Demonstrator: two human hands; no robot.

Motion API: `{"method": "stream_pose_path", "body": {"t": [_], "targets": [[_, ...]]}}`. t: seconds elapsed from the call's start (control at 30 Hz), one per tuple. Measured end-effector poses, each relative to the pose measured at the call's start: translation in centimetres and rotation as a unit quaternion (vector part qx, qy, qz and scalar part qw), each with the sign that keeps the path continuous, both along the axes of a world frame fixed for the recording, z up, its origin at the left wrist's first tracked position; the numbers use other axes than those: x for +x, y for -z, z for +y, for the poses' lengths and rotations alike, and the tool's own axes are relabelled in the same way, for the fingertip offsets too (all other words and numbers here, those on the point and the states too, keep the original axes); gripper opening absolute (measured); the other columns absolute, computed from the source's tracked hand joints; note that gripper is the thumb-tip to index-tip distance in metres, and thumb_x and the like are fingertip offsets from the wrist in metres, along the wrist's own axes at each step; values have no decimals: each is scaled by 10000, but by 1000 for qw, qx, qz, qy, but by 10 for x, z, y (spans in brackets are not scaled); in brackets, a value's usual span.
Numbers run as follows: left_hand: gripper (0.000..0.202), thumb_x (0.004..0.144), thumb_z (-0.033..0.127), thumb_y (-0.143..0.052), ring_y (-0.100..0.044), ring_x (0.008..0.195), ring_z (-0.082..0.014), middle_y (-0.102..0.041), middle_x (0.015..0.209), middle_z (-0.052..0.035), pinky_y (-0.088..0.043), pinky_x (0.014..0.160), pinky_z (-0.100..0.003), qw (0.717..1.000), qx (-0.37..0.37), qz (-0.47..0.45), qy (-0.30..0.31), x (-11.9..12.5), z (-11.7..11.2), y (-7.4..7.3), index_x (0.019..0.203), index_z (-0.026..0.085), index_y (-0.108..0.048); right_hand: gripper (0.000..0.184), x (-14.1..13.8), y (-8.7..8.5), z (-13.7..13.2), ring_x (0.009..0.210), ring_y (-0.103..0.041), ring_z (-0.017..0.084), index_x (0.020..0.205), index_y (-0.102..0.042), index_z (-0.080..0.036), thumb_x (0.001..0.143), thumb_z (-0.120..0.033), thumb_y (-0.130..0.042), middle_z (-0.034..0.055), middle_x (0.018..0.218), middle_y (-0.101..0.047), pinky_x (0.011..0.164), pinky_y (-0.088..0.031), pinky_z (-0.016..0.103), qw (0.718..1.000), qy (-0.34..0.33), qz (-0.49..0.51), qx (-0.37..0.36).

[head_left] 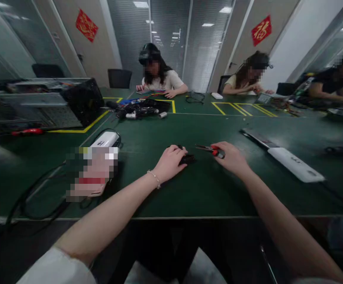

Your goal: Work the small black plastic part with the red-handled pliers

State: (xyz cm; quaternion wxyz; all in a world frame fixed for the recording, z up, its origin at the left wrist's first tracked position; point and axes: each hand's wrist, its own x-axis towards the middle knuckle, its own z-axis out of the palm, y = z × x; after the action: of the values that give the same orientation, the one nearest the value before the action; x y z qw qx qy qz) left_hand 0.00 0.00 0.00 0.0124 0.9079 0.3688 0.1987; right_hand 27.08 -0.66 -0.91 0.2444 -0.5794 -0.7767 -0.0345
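Note:
My left hand [173, 161] is closed over a small black part [187, 159] on the green table [147, 197]. Fingers hide much of that part, so its kind cannot be made out. To its right, my right hand [233, 157] grips needle-nose pliers [218, 152] with red and black handles. Their thin metal jaws point left, above and a little apart from the black part. How far the jaws stand apart is too small to tell.
A white device with a long metal blade [295, 163] lies at right. At left are a blurred-out phone-like thing [94, 173], a white power bank [107, 138] and black cables. Farther back stand an opened computer case [41, 106] and a dark cable pile [138, 110]. Several people sit opposite.

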Motion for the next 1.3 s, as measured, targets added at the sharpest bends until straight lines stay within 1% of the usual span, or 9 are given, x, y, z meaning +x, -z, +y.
{"method": "stream_pose_path", "body": {"t": [0.1, 0.23, 0.47, 0.63, 0.73, 0.87, 1.07, 1.17, 1.3], "targets": [[352, 822, 292, -619, -497, 1067, -250, -622, 1133, -77, -428, 927, -383, 1000, -27, -4, 4, -6, -9, -1, 1139, 152, -559, 330, 0, -3, -2, 986, -572, 257, 1048, -614, -181, 733, -241, -539, 95, 1074, -628, 851, -479, 424, 1000, 0, 3, 0], [361, 832, 286, -599, -526, 1075, -225, -602, 1167, -72, -452, 927, -366, 994, -105, -20, 3, -11, -14, -3, 1169, 162, -551, 342, -2, -7, -5, 979, -574, 260, 1068, -607, -193, 738, -259, -543, 93, 1094, -619, 812, -491, 422, 1000, 6, 1, -8], [403, 823, 298, -602, -531, 1114, -240, -569, 1216, -83, -467, 929, -383, 984, -168, -51, -13, -11, -10, -5, 1201, 173, -539, 327, 0, -8, -5, 979, -574, 256, 1067, -601, -209, 752, -277, -542, 86, 1087, -616, 786, -496, 424, 1000, -10, 1, -21], [502, 793, 316, -648, -525, 1129, -254, -540, 1241, -106, -460, 939, -394, 976, -207, -67, -16, -11, -6, -1, 1249, 162, -507, 331, 0, -7, -5, 982, -572, 261, 1074, -599, -210, 755, -278, -545, 91, 1093, -614, 781, -495, 432, 999, -17, -2, -27], [516, 778, 327, -667, -530, 1116, -258, -533, 1232, -121, -461, 928, -390, 972, -219, -85, -27, -10, -4, 2, 1234, 141, -517, 381, 0, -6, -6, 998, -568, 266, 1129, -578, -219, 752, -268, -546, 89, 1108, -610, 790, -493, 438, 999, -28, -5, -19], [378, 785, 312, -653, -547, 1068, -253, -556, 1173, -106, -471, 889, -387, 970, -231, -79, -23, -10, -1, 2, 1121, 150, -590, 446, -1, -5, -7, 1030, -551, 268, 1196, -541, -220, 751, -246, -545, 95, 1128, -597, 828, -481, 444, 998, -55, -22, -7], [331, 734, 305, -694, -563, 974, -238, -589, 1060, -81, -478, 808, -360, 963, -256, -78, -41, -12, 2, -4, 1012, 155, -592, 298, -9, -6, -9, 979, -539, 259, 1045, -592, -191, 752, -209, -545, 113, 1063, -593, 846, -467, 433, 993, -96, -72, 7], [337, 726, 308, -703, -563, 956, -232, -598, 1037, -76, -472, 792, -346, 962, -260, -79, -35, -13, 2, -4, 1002, 150, -593, 289, -11, -6, -10, 983, -534, 260, 1039, -585, -181, 754, -208, -546, 121, 1063, -586, 852, -464, 434, 992, -97, -82, 6], [439, 719, 329, -710, -566, 953, -230, -596, 1061, -85, -475, 774, -336, 958, -270, -87, -45, -12, 3, -3, 1092, 142, -572, 285, -12, -5, -10, 961, -546, 256, 1039, -579, -186, 759, -222, -539, 113, 1067, -584, 836, -470, 439, 992, -83, -95, -6]]}}
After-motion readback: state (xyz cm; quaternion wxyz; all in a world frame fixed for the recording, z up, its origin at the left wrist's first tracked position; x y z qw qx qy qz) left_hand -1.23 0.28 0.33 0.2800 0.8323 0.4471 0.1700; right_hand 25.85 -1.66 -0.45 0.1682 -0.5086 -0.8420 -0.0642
